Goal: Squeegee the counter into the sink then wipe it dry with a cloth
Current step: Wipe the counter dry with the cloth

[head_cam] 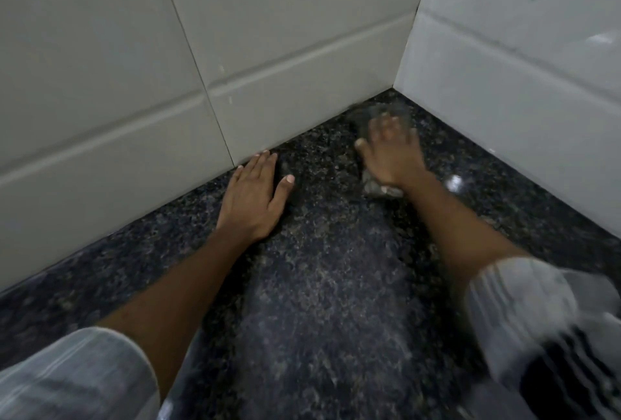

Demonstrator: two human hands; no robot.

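So the person's leaning over a dark speckled granite counter (319,285) that runs into a corner of pale grey wall tiles (134,66). The left hand (253,199) lies flat on the stone at about 10 o'clock from the middle of the view, fingers straight and close together, thumb splayed out to the side, fingertips just about touching the foot of the tiled wall. It holds nothing.

The right hand (391,154) is over at 1 o'clock, pressing down on a greyish cloth (376,184) right near the corner. It's motion-blurred, but the fingers look spread apart on top of the cloth rather than wrapped round it; can't tell more than that. Bits of cloth poke out past the fingertips and behind the wrist.

Both arms have light striped sleeves (84,376) pushed up past the forearm. There's a bright glint on the counter at 3 o'clock of the right wrist.
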